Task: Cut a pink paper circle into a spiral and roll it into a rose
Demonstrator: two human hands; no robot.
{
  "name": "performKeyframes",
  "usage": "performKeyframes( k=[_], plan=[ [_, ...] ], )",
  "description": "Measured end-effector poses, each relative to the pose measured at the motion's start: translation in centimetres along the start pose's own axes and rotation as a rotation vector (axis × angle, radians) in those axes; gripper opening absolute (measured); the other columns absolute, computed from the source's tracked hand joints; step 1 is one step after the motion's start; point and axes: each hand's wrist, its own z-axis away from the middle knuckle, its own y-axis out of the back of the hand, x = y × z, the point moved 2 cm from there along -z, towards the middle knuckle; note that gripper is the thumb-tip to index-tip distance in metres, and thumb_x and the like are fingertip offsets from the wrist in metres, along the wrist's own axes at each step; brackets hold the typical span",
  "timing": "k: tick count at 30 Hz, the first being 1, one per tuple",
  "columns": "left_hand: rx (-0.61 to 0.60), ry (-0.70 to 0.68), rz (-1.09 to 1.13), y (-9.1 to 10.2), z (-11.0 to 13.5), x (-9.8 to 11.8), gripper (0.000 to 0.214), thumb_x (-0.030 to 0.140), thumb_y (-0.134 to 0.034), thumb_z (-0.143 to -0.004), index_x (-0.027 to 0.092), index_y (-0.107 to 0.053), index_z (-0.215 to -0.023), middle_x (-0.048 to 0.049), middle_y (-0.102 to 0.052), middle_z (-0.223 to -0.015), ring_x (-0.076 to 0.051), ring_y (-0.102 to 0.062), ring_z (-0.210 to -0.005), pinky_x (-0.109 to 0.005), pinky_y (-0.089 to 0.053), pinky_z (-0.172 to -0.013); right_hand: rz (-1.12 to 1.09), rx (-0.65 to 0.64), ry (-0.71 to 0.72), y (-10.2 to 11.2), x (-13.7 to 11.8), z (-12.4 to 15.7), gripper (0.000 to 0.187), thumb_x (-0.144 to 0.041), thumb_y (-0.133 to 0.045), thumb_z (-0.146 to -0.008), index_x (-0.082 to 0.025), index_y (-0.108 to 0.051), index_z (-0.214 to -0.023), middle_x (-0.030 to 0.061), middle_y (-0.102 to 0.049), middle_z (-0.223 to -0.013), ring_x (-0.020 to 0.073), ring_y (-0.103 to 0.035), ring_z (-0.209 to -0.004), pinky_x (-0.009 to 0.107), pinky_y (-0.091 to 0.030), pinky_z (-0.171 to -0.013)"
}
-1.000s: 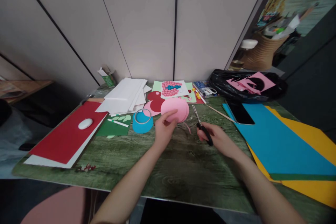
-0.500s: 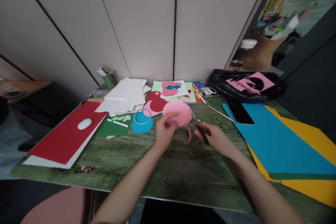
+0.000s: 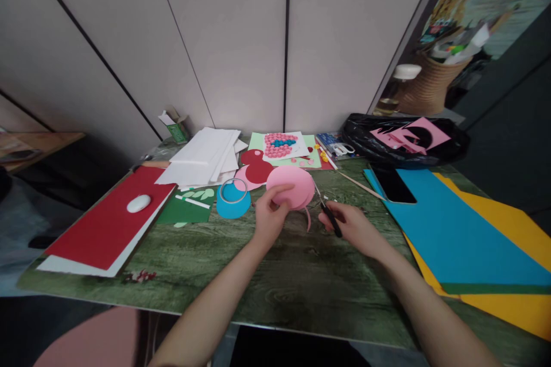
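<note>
My left hand [image 3: 267,219] pinches a round pink paper disc [image 3: 291,186] and holds it up over the middle of the green wood-grain table [image 3: 275,275]. A thin curled pink strip [image 3: 308,218] hangs from the disc's lower right edge. My right hand [image 3: 350,226] grips black-handled scissors [image 3: 326,209], their blades at the disc's right edge. Just left of my left hand sits a blue paper circle [image 3: 233,200] with a clear tape ring [image 3: 234,190] on it.
Red sheets [image 3: 103,223] with a white oval object [image 3: 139,203] lie at the left. White paper [image 3: 204,156] is stacked behind them. Blue [image 3: 451,229] and yellow sheets [image 3: 512,223] and a phone [image 3: 392,184] lie at the right. A black bag [image 3: 400,143] sits behind.
The scissors moved left from beside the disc to its right edge. The cut strip hanging below the disc has grown longer. The disc shifted slightly right.
</note>
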Motion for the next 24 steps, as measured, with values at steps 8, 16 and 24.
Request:
performKeyframes(
  k=[8, 16, 24],
  plan=[
    [0.043, -0.007, -0.004, 0.04, 0.02, 0.07, 0.033, 0.007, -0.050, -0.066, 0.018, -0.065, -0.093, -0.0036, -0.066, -0.095, -0.017, -0.057, -0.084, -0.024, -0.043, -0.067, 0.033, 0.004, -0.006, -0.07, -0.09, 0.07, 0.033, -0.044, -0.046, -0.082, -0.018, -0.046, -0.061, -0.0031, -0.048, -0.054, 0.0107, -0.042, -0.052, 0.022, -0.029, -0.050],
    [0.099, 0.003, -0.001, 0.11, 0.03, -0.17, 0.029, 0.009, -0.052, -0.068, 0.018, -0.065, -0.093, -0.0031, -0.066, -0.091, -0.014, -0.055, -0.072, -0.022, -0.040, -0.059, 0.012, -0.010, -0.003, -0.12, -0.07, 0.10, 0.030, -0.040, -0.047, -0.082, -0.017, -0.048, -0.062, -0.0025, -0.050, -0.055, 0.0106, -0.043, -0.052, 0.022, -0.027, -0.048],
    [0.107, -0.006, 0.008, 0.13, 0.05, 0.15, 0.031, 0.011, -0.051, -0.068, 0.017, -0.063, -0.096, -0.0050, -0.064, -0.097, -0.017, -0.056, -0.084, -0.025, -0.042, -0.068, -0.009, -0.019, -0.018, -0.40, 0.21, -0.01, 0.030, -0.040, -0.049, -0.081, -0.017, -0.049, -0.062, -0.0028, -0.050, -0.054, 0.0100, -0.043, -0.052, 0.021, -0.028, -0.048]
  ],
)
